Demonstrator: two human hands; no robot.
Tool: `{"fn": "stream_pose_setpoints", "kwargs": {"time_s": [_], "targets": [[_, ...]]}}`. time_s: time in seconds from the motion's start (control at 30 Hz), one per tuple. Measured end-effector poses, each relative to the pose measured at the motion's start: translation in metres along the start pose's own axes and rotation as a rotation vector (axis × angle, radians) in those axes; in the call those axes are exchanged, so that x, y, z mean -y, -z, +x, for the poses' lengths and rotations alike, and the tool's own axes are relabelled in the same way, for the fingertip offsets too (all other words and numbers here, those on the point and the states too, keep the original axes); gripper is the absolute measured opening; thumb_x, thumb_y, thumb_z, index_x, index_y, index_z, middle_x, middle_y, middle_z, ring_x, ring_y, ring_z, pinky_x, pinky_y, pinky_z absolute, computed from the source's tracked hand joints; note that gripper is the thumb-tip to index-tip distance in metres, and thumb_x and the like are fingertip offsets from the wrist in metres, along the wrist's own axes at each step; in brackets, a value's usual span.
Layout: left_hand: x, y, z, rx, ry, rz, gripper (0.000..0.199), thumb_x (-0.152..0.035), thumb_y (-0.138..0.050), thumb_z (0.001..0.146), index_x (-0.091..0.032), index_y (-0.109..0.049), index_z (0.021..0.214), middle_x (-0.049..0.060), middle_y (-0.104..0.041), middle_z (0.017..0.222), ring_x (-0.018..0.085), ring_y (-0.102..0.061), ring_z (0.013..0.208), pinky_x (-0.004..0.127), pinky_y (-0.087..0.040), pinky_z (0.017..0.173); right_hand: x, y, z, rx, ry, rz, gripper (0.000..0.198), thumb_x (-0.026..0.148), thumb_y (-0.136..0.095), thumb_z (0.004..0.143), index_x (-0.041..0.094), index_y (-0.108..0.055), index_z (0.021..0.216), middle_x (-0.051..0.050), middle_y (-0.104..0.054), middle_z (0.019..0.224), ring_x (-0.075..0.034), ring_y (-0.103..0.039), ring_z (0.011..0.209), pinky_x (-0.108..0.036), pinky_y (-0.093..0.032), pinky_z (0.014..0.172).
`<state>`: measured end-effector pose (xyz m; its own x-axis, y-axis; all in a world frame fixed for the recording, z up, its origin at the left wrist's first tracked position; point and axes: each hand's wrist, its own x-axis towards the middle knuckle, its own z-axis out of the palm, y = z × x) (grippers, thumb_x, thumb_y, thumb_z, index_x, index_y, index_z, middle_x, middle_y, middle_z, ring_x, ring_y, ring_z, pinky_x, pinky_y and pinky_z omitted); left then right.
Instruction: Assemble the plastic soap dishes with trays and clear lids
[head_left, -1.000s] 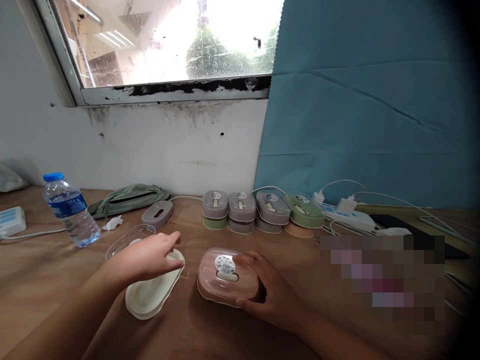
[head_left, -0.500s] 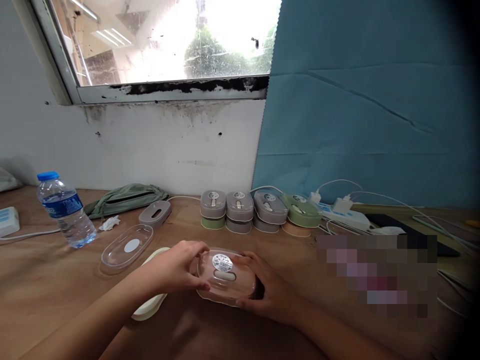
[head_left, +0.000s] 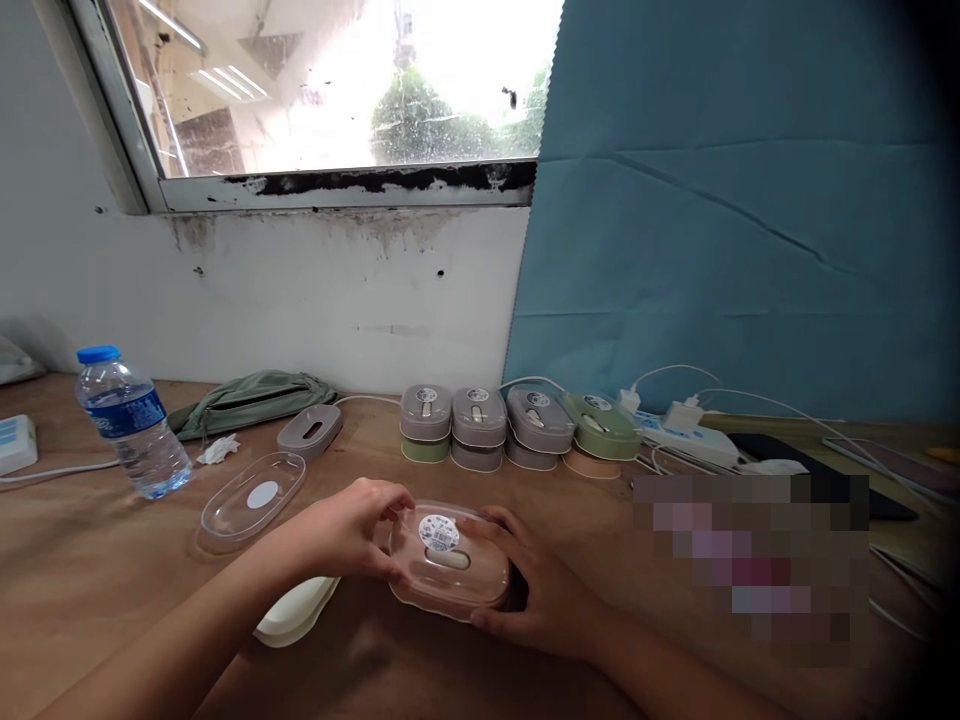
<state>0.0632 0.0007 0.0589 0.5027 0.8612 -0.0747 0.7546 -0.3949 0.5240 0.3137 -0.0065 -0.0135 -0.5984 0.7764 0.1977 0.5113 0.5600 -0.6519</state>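
Note:
A pink oval box (head_left: 442,580) with a clear lid, a round printed sticker and a slot in its top lies on the table in front of me. My left hand (head_left: 367,530) grips its left end, thumb at the front and fingers at the back. Around the right end curls my right hand (head_left: 525,580), fingers over the lid's back edge and thumb low at the front. Partly hidden under my left forearm is a cream-coloured oval piece (head_left: 296,610). Further left lies a loose clear lid (head_left: 262,495) with a white round sticker.
Stacked oval boxes, grey (head_left: 480,415) and green (head_left: 607,430), line the wall. A grey slotted piece (head_left: 309,430), a green pouch (head_left: 255,400), crumpled tissue (head_left: 219,449) and a water bottle (head_left: 135,425) are at left. A power strip (head_left: 690,440) with cables is at right, near a blurred patch.
Both hands keep hold of the pink box, which has shifted and turned very slightly. My left forearm now covers more of the cream piece. The view has tilted a little.

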Motion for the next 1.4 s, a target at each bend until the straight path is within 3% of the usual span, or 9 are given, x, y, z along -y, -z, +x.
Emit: {"fn": "stream_pose_setpoints", "kwargs": {"time_s": [0.23,0.4,0.57,0.67,0.8,0.93,1.07,1.23,1.4], "targets": [[-0.002,0.002,-0.001,-0.004,0.024,-0.017,0.063,-0.039,-0.072,0.05,-0.021,-0.052,0.106,0.007,-0.056,0.104,0.023,-0.052,0.096,0.033,-0.044,0.08,0.0,0.002,-0.001,0.019,0.002,-0.019,0.078,0.039,-0.069,0.059,0.025,-0.034,0.127,-0.009,-0.033,0.13,-0.029,-0.032,0.12,-0.043,-0.028,0.099],[-0.001,-0.001,-0.002,-0.01,0.008,-0.039,0.061,-0.039,-0.07,0.052,-0.022,-0.05,0.107,0.006,-0.055,0.106,0.023,-0.052,0.096,0.031,-0.044,0.078,0.0,0.0,0.001,-0.026,0.062,0.02,0.077,0.03,-0.073,0.052,0.024,-0.037,0.121,-0.007,-0.041,0.118,-0.024,-0.043,0.109,-0.036,-0.037,0.092],[-0.002,-0.011,0.002,-0.215,0.13,-0.057,0.047,-0.046,-0.065,0.058,-0.018,-0.047,0.092,0.005,-0.056,0.089,0.022,-0.055,0.08,0.033,-0.044,0.068,-0.006,-0.003,0.002,-0.224,-0.012,0.022,0.072,0.033,-0.074,0.051,0.022,-0.041,0.113,-0.006,-0.042,0.109,-0.026,-0.046,0.103,-0.039,-0.039,0.089],[-0.013,-0.018,0.003,-0.108,0.215,-0.426,0.052,-0.048,-0.059,0.066,-0.017,-0.037,0.101,0.005,-0.056,0.084,0.019,-0.058,0.07,0.035,-0.046,0.063,-0.009,-0.005,0.002,-0.433,-0.006,0.019,0.07,0.035,-0.072,0.057,0.023,-0.035,0.116,-0.008,-0.039,0.113,-0.028,-0.044,0.106,-0.041,-0.039,0.089],[-0.036,-0.034,-0.001,0.153,0.201,-1.102,0.085,-0.035,-0.067,0.066,-0.021,-0.006,0.123,0.011,-0.055,0.1,0.02,-0.063,0.075,0.036,-0.049,0.071,-0.004,-0.013,-0.002,-0.593,0.114,-0.038,0.077,0.036,-0.073,0.057,0.027,-0.028,0.119,-0.009,-0.03,0.119,-0.032,-0.04,0.11,-0.045,-0.04,0.089],[-0.046,-0.049,-0.002,-0.015,0.227,-1.319,0.091,-0.03,-0.074,0.059,-0.022,-0.009,0.122,0.016,-0.043,0.12,0.026,-0.055,0.101,0.036,-0.051,0.077,0.004,-0.023,-0.01,-0.541,0.171,-0.161,0.083,0.032,-0.071,0.06,0.028,-0.021,0.126,-0.012,-0.021,0.128,-0.036,-0.031,0.119,-0.047,-0.039,0.092],[-0.043,-0.044,0.0,-0.125,0.181,-1.297,0.089,-0.023,-0.077,0.053,-0.023,-0.015,0.116,0.014,-0.044,0.12,0.029,-0.048,0.11,0.035,-0.051,0.078,0.006,-0.028,-0.014,-0.449,0.201,-0.232,0.084,0.02,-0.061,0.066,0.026,-0.009,0.132,-0.012,-0.012,0.137,-0.036,-0.022,0.126,-0.048,-0.035,0.096],[-0.022,-0.01,0.009,-0.306,0.282,-1.092,0.064,-0.031,-0.06,0.067,-0.025,-0.015,0.112,0.01,-0.044,0.113,0.019,-0.06,0.082,0.03,-0.052,0.059,0.012,-0.023,-0.013,-0.374,0.205,-0.188,0.084,0.018,-0.055,0.069,0.022,-0.003,0.135,-0.011,-0.02,0.14,-0.028,-0.024,0.128,-0.044,-0.032,0.101],[0.033,0.033,0.023,-0.577,0.487,-0.757,0.044,-0.043,-0.042,0.077,-0.021,-0.02,0.107,0.006,-0.047,0.095,0.011,-0.057,0.062,0.02,-0.045,0.048,0.016,-0.016,-0.015,-0.278,0.175,-0.181,0.079,0.014,-0.049,0.071,0.022,-0.004,0.135,-0.011,-0.026,0.139,-0.024,-0.025,0.128,-0.043,-0.032,0.102]]}}
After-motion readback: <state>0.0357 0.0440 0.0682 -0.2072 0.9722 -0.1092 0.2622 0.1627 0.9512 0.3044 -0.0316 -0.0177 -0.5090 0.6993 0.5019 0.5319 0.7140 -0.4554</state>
